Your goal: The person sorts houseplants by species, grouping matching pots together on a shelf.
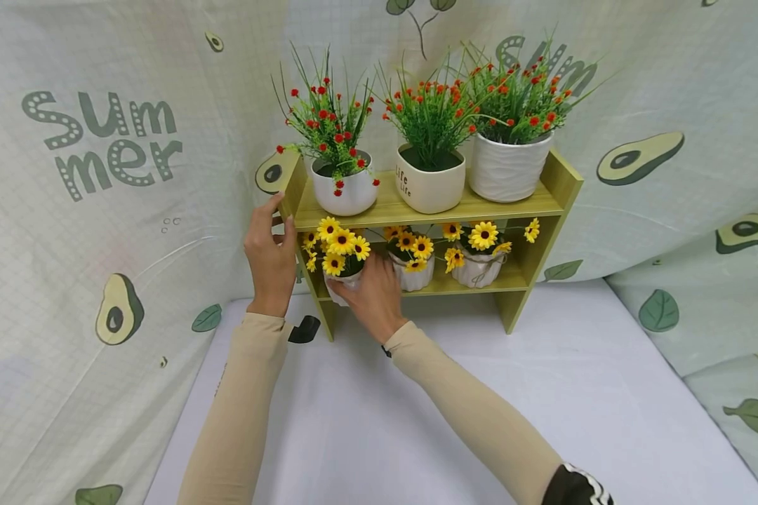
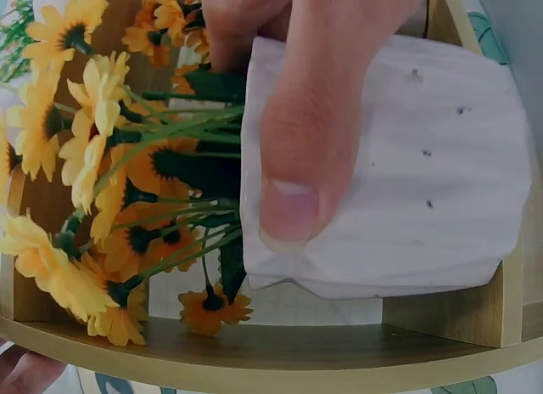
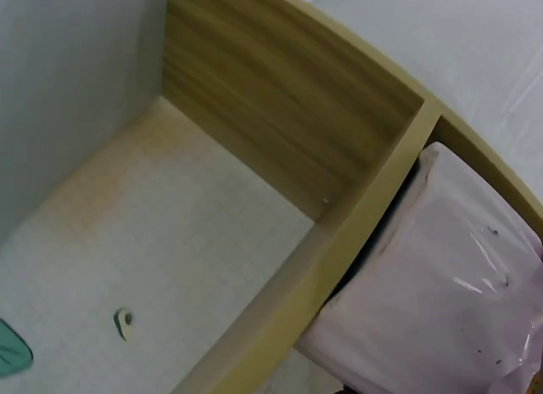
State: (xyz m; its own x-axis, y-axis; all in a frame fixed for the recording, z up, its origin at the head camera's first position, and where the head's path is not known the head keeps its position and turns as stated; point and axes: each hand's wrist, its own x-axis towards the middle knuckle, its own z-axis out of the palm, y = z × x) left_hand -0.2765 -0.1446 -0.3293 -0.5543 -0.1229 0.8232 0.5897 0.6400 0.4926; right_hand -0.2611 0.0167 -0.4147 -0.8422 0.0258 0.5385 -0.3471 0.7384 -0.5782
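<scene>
In the head view my right hand [image 1: 379, 287] grips a white pot [image 1: 344, 279] of yellow daisy-like flowers [image 1: 341, 242] at the left end of the lower shelf. The left wrist view shows a thumb [image 2: 297, 190] across the front of this pot [image 2: 424, 182], its wrinkled side marked with small dark dots. Beside the left panel of the wooden shelf rack [image 1: 300, 189], my left hand [image 1: 270, 256] touches the outer side with loosely bent fingers. The right wrist view has no hand in it, only a pot [image 3: 450, 284] against a wooden board [image 3: 331, 267].
Two more white pots, a middle one [image 1: 415, 277] and a right one [image 1: 479, 270], hold yellow flowers on the lower shelf. Above stand three pots with grass and red flowers: left [image 1: 346, 193], middle [image 1: 431, 186] and right [image 1: 512, 168]. The rack stands on a white tabletop [image 1: 417, 421] before an avocado-print cloth [image 1: 133, 238].
</scene>
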